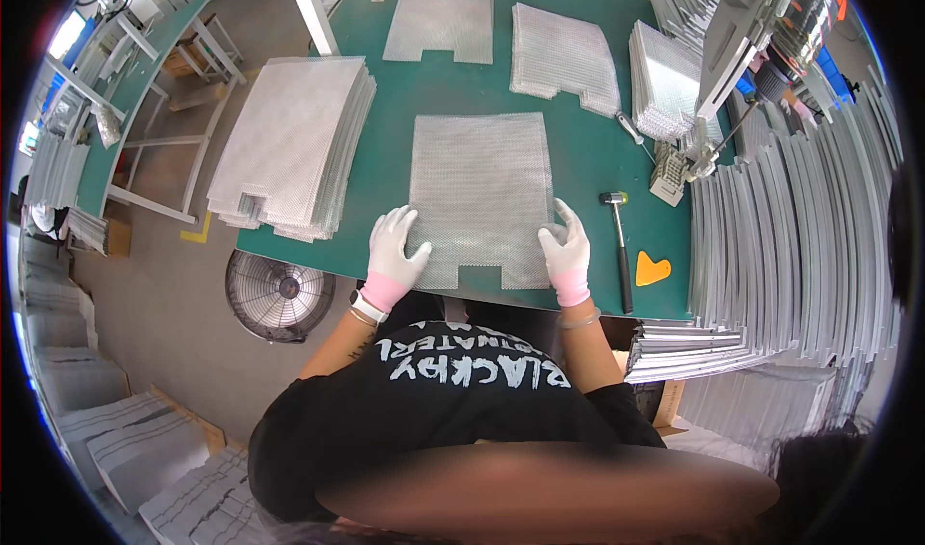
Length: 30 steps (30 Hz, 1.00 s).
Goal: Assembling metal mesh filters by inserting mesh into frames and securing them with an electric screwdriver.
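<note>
A grey metal mesh sheet (482, 193) with a square notch in its near edge lies flat on the green table in front of me. My left hand (396, 251), in a white glove with a pink cuff, rests at its lower left edge. The fingers there are stretched out, with the thumb apart on the mesh. At the lower right edge, my right hand (566, 248), gloved alike, has its fingers pointing away from me and its thumb apart near the mesh. Both hands look open against the sheet's sides.
Stacked notched mesh sheets (294, 140) stand at the left, with another pile (564, 58) farther right. A single sheet (440, 25) lies at the back. Right of me are a hammer (621, 246), a yellow scraper (652, 268), a bench machine (737, 63) and many grey strips (790, 237). A fan (284, 292) stands on the floor.
</note>
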### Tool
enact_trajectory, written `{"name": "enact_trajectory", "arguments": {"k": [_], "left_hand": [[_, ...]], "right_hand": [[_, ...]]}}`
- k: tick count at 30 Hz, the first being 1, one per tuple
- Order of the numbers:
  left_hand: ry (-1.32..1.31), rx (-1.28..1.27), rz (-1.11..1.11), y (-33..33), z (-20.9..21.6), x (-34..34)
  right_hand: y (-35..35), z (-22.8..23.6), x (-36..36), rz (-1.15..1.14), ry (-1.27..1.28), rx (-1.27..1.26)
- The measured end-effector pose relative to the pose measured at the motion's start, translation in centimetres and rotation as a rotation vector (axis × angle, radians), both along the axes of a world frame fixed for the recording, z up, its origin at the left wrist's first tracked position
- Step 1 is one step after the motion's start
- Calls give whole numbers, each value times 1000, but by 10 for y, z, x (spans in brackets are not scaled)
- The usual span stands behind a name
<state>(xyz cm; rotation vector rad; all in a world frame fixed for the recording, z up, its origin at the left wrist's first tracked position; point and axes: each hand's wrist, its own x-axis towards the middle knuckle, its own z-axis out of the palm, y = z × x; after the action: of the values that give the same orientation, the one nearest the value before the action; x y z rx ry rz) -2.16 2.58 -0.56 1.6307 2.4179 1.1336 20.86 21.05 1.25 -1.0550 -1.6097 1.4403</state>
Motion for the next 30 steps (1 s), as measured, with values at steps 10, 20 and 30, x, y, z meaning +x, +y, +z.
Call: {"name": "enact_trajectory", "arguments": {"k": [10,20,30], "left_hand": [[-251,-57,-4,-7,6,7],[-108,-100,27,-4,-2,9],[-46,-123,44,-1,2,11]], "right_hand": [[-2,-14,6,-2,-50,21],[-4,-19,5,24,-403,528],[-9,-13,4,72,-582,710]]}}
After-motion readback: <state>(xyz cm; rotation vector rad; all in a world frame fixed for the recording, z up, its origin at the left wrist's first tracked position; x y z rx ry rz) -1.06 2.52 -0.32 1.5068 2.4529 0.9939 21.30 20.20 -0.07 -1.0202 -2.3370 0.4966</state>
